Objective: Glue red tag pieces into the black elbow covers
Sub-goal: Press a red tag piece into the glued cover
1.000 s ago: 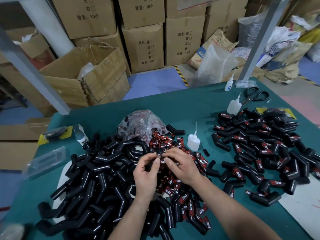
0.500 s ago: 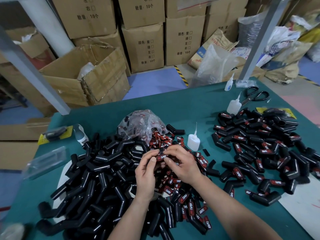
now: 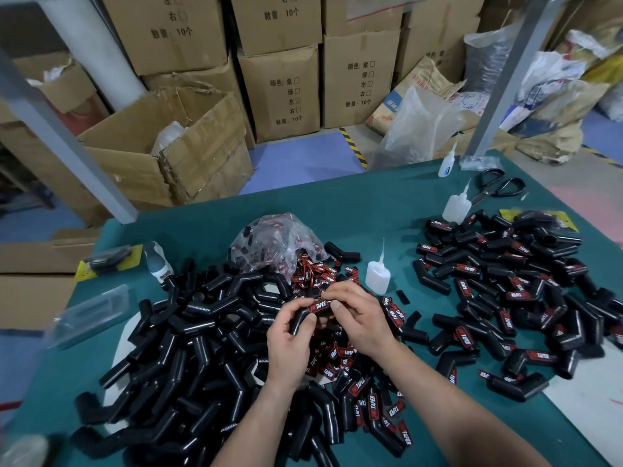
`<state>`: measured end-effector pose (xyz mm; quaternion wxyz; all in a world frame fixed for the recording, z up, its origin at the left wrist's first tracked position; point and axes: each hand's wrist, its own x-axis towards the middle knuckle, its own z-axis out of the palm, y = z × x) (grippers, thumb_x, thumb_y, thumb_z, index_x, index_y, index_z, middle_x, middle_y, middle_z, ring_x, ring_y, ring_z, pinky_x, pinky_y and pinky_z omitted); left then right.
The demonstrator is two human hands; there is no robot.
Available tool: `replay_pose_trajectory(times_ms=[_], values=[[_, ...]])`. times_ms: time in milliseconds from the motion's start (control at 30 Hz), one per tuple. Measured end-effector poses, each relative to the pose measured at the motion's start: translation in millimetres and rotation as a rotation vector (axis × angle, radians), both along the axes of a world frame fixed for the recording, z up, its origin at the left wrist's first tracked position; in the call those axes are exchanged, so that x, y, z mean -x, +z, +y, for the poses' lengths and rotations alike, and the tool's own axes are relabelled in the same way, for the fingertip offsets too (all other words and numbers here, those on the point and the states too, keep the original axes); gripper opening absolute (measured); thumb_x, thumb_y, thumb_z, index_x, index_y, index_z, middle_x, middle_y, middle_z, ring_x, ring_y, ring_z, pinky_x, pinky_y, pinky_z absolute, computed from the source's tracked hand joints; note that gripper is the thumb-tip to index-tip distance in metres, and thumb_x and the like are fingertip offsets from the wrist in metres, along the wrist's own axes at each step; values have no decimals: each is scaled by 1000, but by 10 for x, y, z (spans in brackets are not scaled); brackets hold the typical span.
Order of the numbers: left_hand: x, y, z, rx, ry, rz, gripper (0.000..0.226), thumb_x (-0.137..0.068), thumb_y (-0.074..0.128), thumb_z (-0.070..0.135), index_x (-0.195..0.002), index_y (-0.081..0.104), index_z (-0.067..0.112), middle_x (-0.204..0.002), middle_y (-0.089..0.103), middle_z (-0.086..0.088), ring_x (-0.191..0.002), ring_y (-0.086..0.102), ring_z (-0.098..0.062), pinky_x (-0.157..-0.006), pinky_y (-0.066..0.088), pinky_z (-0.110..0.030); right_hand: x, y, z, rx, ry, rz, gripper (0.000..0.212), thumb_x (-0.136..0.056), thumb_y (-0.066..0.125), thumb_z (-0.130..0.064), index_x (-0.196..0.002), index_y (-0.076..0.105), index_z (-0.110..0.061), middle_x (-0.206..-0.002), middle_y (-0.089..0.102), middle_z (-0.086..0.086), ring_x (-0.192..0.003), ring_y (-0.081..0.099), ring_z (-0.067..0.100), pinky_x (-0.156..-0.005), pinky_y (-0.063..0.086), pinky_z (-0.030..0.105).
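Observation:
Both hands meet over the middle of the green table [image 3: 387,210]. My left hand [image 3: 290,342] grips a black elbow cover [image 3: 301,321] from below. A red tag [image 3: 318,304] lies on top of that cover, and my right hand [image 3: 357,318] pinches the cover and tag at their right end. Under the hands lies a heap of loose red tags [image 3: 347,358]. Plain black covers [image 3: 188,335] are piled on the left. Covers that bear red tags [image 3: 515,284] are piled on the right.
A small glue bottle [image 3: 377,274] stands just right of the hands; two more glue bottles [image 3: 456,205] and scissors [image 3: 495,188] are at the far right. A clear bag of tags [image 3: 273,244] sits behind the hands. Cardboard boxes [image 3: 279,92] stand beyond the table.
The hands have lifted slightly and turned the cover, so the red tag now faces up on top of it. The piles have not moved.

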<state>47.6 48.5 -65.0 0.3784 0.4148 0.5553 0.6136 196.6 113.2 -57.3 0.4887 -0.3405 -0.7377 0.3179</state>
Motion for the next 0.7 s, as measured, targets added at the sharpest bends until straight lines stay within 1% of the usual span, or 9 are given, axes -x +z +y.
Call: replay_pose_trajectory(times_ms=[67, 167, 300, 400, 467, 533, 600, 633, 700], values=[[-8, 7, 7, -21, 1, 18, 28, -90, 65, 13, -107, 75, 32, -111, 76, 0, -108, 72, -22, -96, 57, -39, -7, 9, -8, 11, 19, 13, 23, -96, 56, -8, -108, 73, 4, -108, 66, 12, -104, 64, 14, -92, 51, 28], [-21, 26, 6, -33, 6, 4, 28, -90, 65, 15, -104, 76, 37, -110, 77, 3, -105, 73, -13, -89, 55, -19, 2, 22, -30, 26, 11, 34, 27, -91, 65, -18, -107, 74, 2, -108, 66, 9, -102, 65, 14, -88, 54, 29], [-10, 5, -4, -34, -10, 50, 22, -89, 65, 34, -107, 76, 40, -114, 77, 7, -113, 70, -14, -97, 53, -23, 35, -5, -18, -33, -27, 9, 25, -82, 81, -16, -102, 74, -1, -104, 67, 8, -99, 66, 19, -87, 56, 35], [-8, -2, -2, -39, -1, 63, 23, -89, 64, 37, -108, 76, 40, -114, 77, 7, -115, 70, -16, -98, 53, -24, 36, -42, -7, -75, -49, -24, 24, -81, 81, -11, -102, 74, -1, -103, 67, 8, -98, 67, 18, -86, 56, 33], [-8, -3, 2, -30, 10, 55, 23, -88, 64, 34, -106, 76, 43, -113, 77, 10, -112, 71, -12, -95, 54, -20, 47, -50, -12, -95, -69, -43, 22, -85, 76, -13, -103, 75, 0, -104, 68, 7, -97, 67, 15, -86, 57, 32], [-11, 4, 5, -18, 16, 40, 27, -90, 64, 25, -105, 76, 44, -111, 77, 10, -109, 71, -9, -91, 54, -17, 54, -52, -14, -97, -76, -55, 22, -90, 67, -14, -104, 75, 1, -105, 68, 8, -98, 66, 11, -86, 56, 27], [-12, 9, 8, -10, 16, 30, 31, -91, 63, 20, -105, 77, 43, -111, 77, 9, -106, 73, -10, -88, 55, -17, 52, -44, -12, -76, -75, -58, 24, -94, 59, -12, -105, 74, 2, -105, 69, 8, -100, 65, 9, -88, 55, 25], [-13, 12, 10, -11, 17, 31, 31, -91, 63, 19, -105, 76, 43, -110, 77, 10, -105, 73, -10, -88, 55, -17, 46, -32, -8, -59, -68, -54, 25, -95, 57, -13, -105, 74, 2, -106, 69, 8, -101, 65, 10, -88, 55, 27], [-13, 6, 13, -20, 21, 54, 32, -91, 63, 18, -104, 76, 45, -110, 77, 11, -106, 72, -8, -89, 54, -16, 38, -14, -5, -50, -53, -43, 22, -94, 63, -15, -105, 74, 1, -105, 69, 7, -99, 66, 12, -88, 55, 29]])
